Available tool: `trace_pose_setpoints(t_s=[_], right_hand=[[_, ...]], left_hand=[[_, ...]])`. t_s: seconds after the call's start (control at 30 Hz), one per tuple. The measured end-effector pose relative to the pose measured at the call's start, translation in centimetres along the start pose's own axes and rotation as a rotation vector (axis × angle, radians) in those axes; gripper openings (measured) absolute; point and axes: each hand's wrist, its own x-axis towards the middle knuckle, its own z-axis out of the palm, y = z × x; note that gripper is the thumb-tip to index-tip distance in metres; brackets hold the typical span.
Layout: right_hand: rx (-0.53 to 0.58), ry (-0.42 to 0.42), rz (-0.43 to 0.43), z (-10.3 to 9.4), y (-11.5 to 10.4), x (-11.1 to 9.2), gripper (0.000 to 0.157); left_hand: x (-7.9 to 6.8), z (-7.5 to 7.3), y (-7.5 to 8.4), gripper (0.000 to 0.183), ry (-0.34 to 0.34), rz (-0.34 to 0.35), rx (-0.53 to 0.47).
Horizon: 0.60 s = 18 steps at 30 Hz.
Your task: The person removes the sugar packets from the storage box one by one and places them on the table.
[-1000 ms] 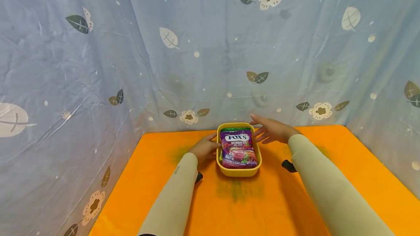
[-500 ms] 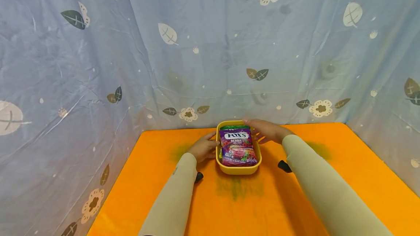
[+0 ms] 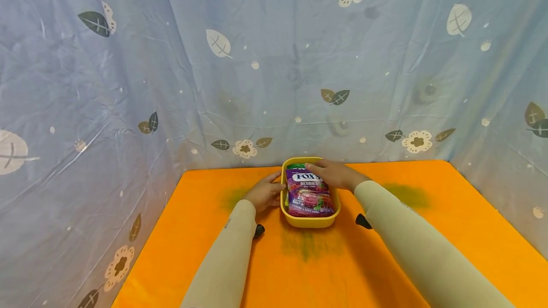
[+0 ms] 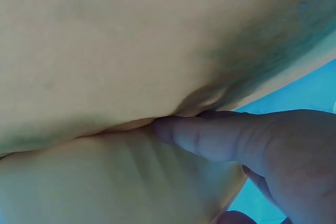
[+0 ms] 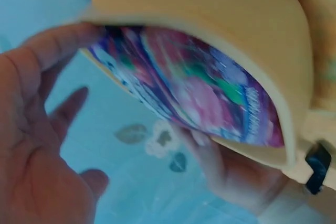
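A yellow rectangular container (image 3: 310, 223) stands near the back of the orange table. In it lies a purple Fox's Berries candy bag (image 3: 308, 199), with a green packet (image 3: 295, 166) partly showing beneath. My left hand (image 3: 265, 195) holds the container's left side, thumb at the rim. The left wrist view shows a finger (image 4: 210, 135) low against the container's wall. My right hand (image 3: 336, 175) reaches over the far right rim, its fingertips at the top of the candy bag and covering part of the lettering. Its fingers look extended and spread in the right wrist view.
The orange tabletop (image 3: 304, 274) has dark green smudges. A blue patterned curtain (image 3: 265, 80) hangs behind it and along both sides. Black pieces (image 3: 363, 221) sit at both wrists.
My right hand has moved left and inward, from beside the container to over the candy bag's top. The left hand has stayed at the container's left side.
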Motion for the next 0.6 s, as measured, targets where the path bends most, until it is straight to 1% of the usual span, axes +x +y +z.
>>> trace_pose_setpoints(t_s=[0.1,0.2,0.27,0.37,0.43,0.6], right_hand=[[0.0,0.0,0.008,0.6,-0.9,-0.2,0.089],[0.033,-0.032,0.02,1.2,-1.2,-0.2,0.088],[0.072,-0.037,0.04,1.6,-1.1,-0.2,0.087],[0.137,-0.018,0.054,1.8,-0.9,-0.2,0.087],[0.17,0.0,0.065,1.9,-0.8,-0.1,0.088],[0.204,0.029,0.064,2.0,-0.9,-0.2,0.084]], left_hand=[[0.0,0.1,0.0,0.065,-0.003,0.006,-0.019],[0.1,0.1,0.0,0.065,-0.015,0.012,-0.037],[0.1,0.1,0.0,0.065,-0.023,0.009,-0.047],[0.2,0.2,0.0,0.066,-0.031,0.008,-0.073],[0.3,0.1,-0.1,0.066,-0.028,0.005,-0.071],[0.2,-0.1,0.0,0.067,-0.026,0.004,-0.073]])
